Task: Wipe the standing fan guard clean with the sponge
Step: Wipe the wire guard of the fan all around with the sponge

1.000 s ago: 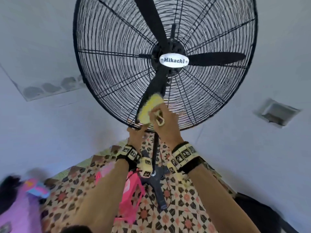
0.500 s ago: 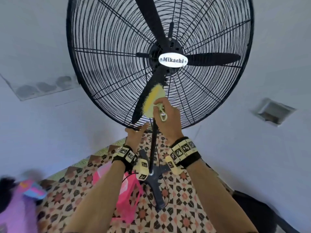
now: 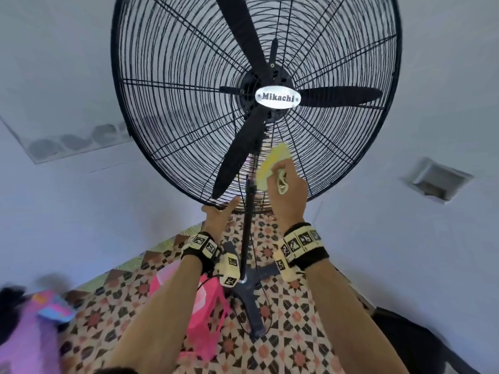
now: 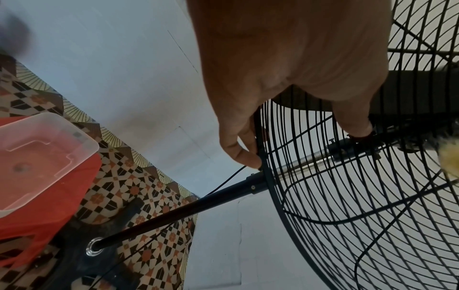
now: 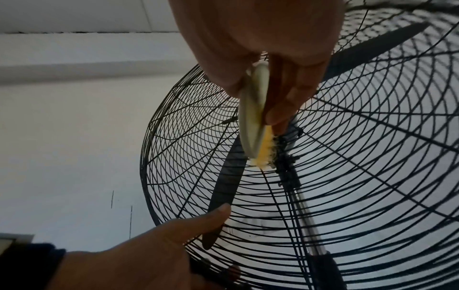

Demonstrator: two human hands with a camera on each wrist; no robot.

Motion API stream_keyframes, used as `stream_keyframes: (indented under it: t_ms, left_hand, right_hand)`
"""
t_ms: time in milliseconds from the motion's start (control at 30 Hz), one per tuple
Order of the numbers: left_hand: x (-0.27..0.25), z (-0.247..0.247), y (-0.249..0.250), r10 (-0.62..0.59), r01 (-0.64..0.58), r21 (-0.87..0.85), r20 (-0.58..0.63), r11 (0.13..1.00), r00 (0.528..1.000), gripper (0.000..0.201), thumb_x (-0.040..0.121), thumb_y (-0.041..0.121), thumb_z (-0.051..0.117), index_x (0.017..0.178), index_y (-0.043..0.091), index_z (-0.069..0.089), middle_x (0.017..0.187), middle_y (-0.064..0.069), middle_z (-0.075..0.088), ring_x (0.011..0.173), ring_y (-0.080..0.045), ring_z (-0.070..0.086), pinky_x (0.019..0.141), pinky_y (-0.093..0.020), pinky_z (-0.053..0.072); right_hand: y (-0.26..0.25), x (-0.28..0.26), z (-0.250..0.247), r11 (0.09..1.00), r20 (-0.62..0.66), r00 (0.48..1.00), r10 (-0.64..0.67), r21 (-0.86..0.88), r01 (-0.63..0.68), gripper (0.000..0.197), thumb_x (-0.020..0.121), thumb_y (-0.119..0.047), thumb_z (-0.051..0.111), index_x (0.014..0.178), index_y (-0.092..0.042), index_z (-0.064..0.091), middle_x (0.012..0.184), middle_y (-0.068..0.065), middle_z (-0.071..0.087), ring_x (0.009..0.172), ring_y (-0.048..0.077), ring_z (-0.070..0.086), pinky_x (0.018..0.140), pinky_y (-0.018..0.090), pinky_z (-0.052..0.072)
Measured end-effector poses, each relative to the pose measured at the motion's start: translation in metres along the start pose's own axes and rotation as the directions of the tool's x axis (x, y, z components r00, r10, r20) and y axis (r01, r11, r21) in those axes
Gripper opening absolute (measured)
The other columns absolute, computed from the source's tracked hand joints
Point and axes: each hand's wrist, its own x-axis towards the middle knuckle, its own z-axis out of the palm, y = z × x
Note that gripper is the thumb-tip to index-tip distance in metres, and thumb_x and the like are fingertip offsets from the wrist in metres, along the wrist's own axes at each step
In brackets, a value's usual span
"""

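Note:
A big black wire fan guard [image 3: 167, 109] on a black pole fills the upper head view, with black blades and a "Mikachi" badge [image 3: 278, 98] behind the wires. My right hand [image 3: 287, 190] grips a yellow sponge [image 3: 274, 161] with a cream handle and presses it on the lower guard, just right of the pole. In the right wrist view the sponge [image 5: 263, 151] touches the wires. My left hand [image 3: 220, 214] grips the guard's bottom rim [image 4: 259, 137], fingers curled behind it and thumb in front [image 5: 213, 215].
The fan pole [image 3: 247, 233] runs down to a cross-shaped base [image 3: 251, 298] on a patterned floor mat [image 3: 283, 333]. A pink-red stool with a clear plastic box [image 4: 37, 153] stands left of the base. White walls surround the fan; a vent [image 3: 434, 179] is on the right.
My right hand has carried the sponge rightward across the lower guard, from left of the pole to its right side. The left hand keeps its hold on the bottom rim.

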Motion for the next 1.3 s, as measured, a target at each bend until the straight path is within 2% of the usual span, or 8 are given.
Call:
stream_keyframes:
  t_ms: [200,400,567,767,933,1100,1200,1300]
  left_hand:
    - [0.001,0.002,-0.007,0.024,-0.024,-0.05,0.007,0.998,1.0,0.134,0.08,0.075,0.07,0.156,0.023,-0.027,0.167,-0.013,0.027,0.112,-0.025,0.07,0.112,-0.053,0.045]
    - [0.009,0.001,-0.005,0.02,-0.02,-0.004,0.015,1.0,1.0,0.173,0.036,0.094,0.078,0.156,0.029,-0.028,0.165,-0.011,0.031,0.109,-0.028,0.071,0.106,-0.057,0.049]
    - [0.008,0.004,-0.014,0.036,-0.036,-0.03,-0.02,0.999,0.999,0.128,0.08,0.081,0.066,0.162,0.016,-0.009,0.161,-0.011,0.037,0.111,-0.025,0.07,0.111,-0.054,0.046]
    - [0.018,0.0,-0.016,0.005,-0.005,-0.02,-0.001,1.0,1.0,0.149,0.056,0.088,0.077,0.157,0.038,-0.021,0.158,0.003,0.038,0.109,-0.025,0.072,0.108,-0.059,0.048]
    - [0.018,0.002,-0.019,0.064,-0.065,-0.011,-0.07,0.998,0.995,0.152,0.055,0.083,0.083,0.158,0.007,0.001,0.141,-0.018,0.055,0.102,-0.034,0.073,0.099,-0.056,0.055]
    - [0.036,-0.002,-0.025,-0.017,0.017,-0.017,-0.022,1.0,1.0,0.151,0.048,0.087,0.083,0.157,0.036,-0.008,0.161,-0.008,0.039,0.099,-0.022,0.075,0.105,-0.054,0.052]
    - [0.034,-0.002,-0.022,-0.009,0.009,-0.009,0.006,1.0,1.0,0.155,0.05,0.086,0.083,0.157,0.037,-0.018,0.158,0.004,0.037,0.105,-0.022,0.073,0.107,-0.056,0.049]
    - [0.051,-0.004,-0.036,-0.007,0.007,0.014,0.005,1.0,1.0,0.154,0.051,0.087,0.082,0.158,0.034,-0.017,0.16,0.006,0.033,0.115,-0.024,0.069,0.109,-0.051,0.049]
  right_hand:
    - [-0.026,-0.001,0.004,0.977,0.117,0.974,-0.192,0.118,0.178,0.007,0.103,-0.017,0.059,0.109,-0.014,0.061,0.07,-0.004,0.065,0.053,0.01,0.057,0.048,0.024,0.042]
    - [0.001,-0.003,0.002,0.997,-0.039,0.999,-0.002,-0.083,-0.001,0.006,0.095,-0.015,0.062,0.099,-0.017,0.059,0.076,-0.004,0.065,0.059,0.01,0.058,0.053,0.036,0.051]
    - [-0.023,0.005,0.001,0.981,0.029,0.986,-0.162,0.118,0.157,0.006,0.098,-0.009,0.062,0.103,-0.011,0.063,0.078,-0.004,0.067,0.062,0.007,0.062,0.056,0.018,0.046]
    - [-0.012,0.021,-0.007,0.997,0.033,0.999,-0.007,-0.075,0.01,0.006,0.095,-0.016,0.063,0.099,-0.018,0.06,0.068,-0.003,0.062,0.051,0.006,0.051,0.049,0.023,0.039]
    - [-0.038,0.031,-0.015,0.977,0.038,0.985,-0.17,0.139,0.163,0.008,0.096,-0.006,0.064,0.1,-0.013,0.063,0.076,-0.005,0.065,0.056,0.008,0.057,0.052,0.019,0.043]
    - [-0.028,0.044,-0.015,0.99,0.075,0.988,-0.136,-0.007,0.137,0.005,0.095,-0.014,0.062,0.095,-0.018,0.06,0.073,-0.003,0.065,0.056,0.014,0.059,0.051,0.04,0.051]
    - [-0.025,0.055,-0.019,0.985,-0.034,0.995,-0.091,-0.152,0.084,0.007,0.092,-0.021,0.068,0.092,-0.021,0.06,0.071,-0.006,0.065,0.057,0.012,0.063,0.048,0.035,0.054]
    - [-0.042,0.058,-0.02,0.974,0.022,0.974,-0.226,0.026,0.225,0.005,0.094,-0.012,0.065,0.096,-0.015,0.062,0.077,-0.006,0.066,0.061,0.011,0.061,0.054,0.026,0.048]
